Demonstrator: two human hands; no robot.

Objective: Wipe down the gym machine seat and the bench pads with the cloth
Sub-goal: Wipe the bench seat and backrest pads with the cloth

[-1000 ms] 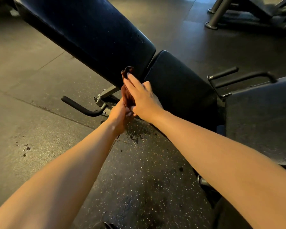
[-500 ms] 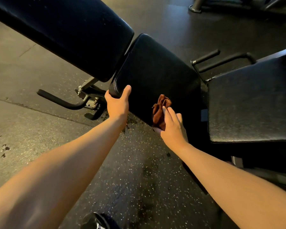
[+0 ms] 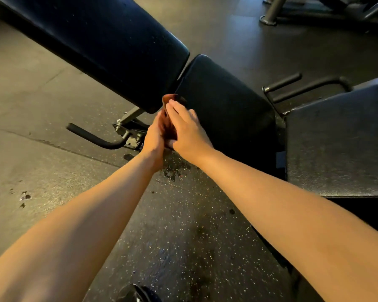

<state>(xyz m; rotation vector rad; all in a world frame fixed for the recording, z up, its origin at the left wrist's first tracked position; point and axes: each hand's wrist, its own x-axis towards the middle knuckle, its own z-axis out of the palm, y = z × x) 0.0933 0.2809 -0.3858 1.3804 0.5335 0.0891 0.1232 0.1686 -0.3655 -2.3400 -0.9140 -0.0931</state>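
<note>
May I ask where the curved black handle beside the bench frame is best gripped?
Take the handle by its padded straight stretch near the free end, coming from above: nothing covers that part, while the curved end runs into the metal bracket under the backrest pad.

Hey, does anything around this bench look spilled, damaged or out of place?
Yes. A dark, wet-looking splatter marks the speckled floor just below the near corner of the seat pad, and a few small dark spots lie further left. They look like drips or stains.
</note>
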